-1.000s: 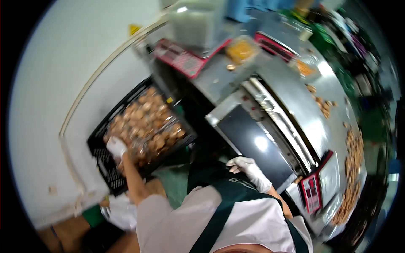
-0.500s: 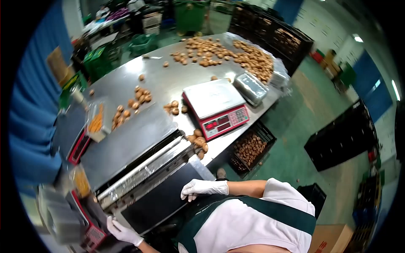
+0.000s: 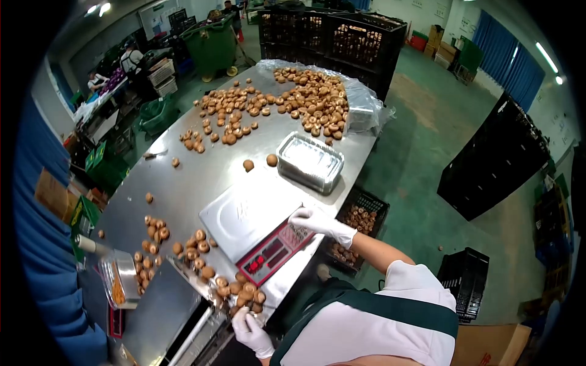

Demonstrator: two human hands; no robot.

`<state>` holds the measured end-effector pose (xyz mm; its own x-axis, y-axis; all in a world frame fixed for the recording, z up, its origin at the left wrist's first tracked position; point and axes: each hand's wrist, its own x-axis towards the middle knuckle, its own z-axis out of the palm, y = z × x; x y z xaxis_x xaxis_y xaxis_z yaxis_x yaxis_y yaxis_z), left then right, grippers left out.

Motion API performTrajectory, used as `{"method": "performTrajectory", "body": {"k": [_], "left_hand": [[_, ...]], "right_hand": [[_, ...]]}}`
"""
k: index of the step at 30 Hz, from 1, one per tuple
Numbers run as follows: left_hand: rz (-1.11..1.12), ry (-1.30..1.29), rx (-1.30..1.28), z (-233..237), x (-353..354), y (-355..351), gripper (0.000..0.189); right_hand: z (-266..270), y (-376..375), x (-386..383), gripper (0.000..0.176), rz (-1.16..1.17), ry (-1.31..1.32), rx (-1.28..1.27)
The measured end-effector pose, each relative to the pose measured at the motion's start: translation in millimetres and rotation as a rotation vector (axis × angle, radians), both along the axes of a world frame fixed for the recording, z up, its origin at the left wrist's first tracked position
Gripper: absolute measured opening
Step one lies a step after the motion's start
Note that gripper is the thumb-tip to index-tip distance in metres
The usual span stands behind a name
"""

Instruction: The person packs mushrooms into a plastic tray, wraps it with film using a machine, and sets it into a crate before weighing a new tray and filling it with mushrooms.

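My right hand (image 3: 320, 223), in a white glove, reaches over the right edge of the digital scale (image 3: 265, 259), its fingers extended beside the keypad and holding nothing. The scale has a bare silver weighing plate and a red front with lit digits. At the table's near edge, the fingers of my gloved left hand (image 3: 250, 333) are loosely apart, fingertips right at a small heap of brown mushrooms (image 3: 245, 294). Behind the scale sits a stack of clear plastic trays (image 3: 310, 161).
A large mushroom pile (image 3: 314, 97) covers the far end of the metal table (image 3: 177, 201). The wrapping machine (image 3: 155, 311) stands at the near left, by a tray of orange strips (image 3: 117, 287). Below the right edge is a black crate (image 3: 373, 204). Other people (image 3: 131, 61) are far back left.
My view has shifted toward the scale. My right hand has gone from the wrapping machine's front to the scale's keypad side; my left hand has moved from the lower left to the mushroom heap.
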<state>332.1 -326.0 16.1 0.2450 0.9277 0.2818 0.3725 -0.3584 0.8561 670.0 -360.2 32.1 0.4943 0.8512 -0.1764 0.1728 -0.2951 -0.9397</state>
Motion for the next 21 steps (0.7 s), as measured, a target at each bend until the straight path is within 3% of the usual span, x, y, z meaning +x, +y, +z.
{"method": "performTrajectory", "body": {"k": [2,10,12,15,16,18,21], "left_hand": [[-0.06,0.082,0.002,-4.0,41.3,-2.6,0.013],[-0.171,0.142,-0.014,7.3,143.9,18.9,0.015],[-0.172,0.136,-0.005,14.8,155.7,24.1,0.015],[-0.202,0.131,-0.025,23.5,168.3,29.3,0.014],[-0.21,0.143,-0.027,23.5,169.6,33.1,0.014],[-0.266,0.138,-0.087,20.0,170.5,42.6,0.014],[-0.307,0.125,-0.08,17.7,174.8,61.5,0.014]], "right_hand": [[-4.7,10.3,57.9,0.022,-0.086,-0.4,0.022],[-17.5,10.5,158.5,0.028,-0.154,-0.275,-0.038],[3.1,5.4,163.2,0.026,-0.162,-0.229,-0.116],[-24.6,3.4,182.6,0.025,-0.244,-0.215,-0.051],[-32.5,1.2,187.6,0.026,-0.298,-0.086,-0.035],[-7.8,-2.5,185.4,0.024,-0.435,-0.115,-0.057],[-39.9,-4.1,218.5,0.028,-0.595,-0.194,0.13]]}}
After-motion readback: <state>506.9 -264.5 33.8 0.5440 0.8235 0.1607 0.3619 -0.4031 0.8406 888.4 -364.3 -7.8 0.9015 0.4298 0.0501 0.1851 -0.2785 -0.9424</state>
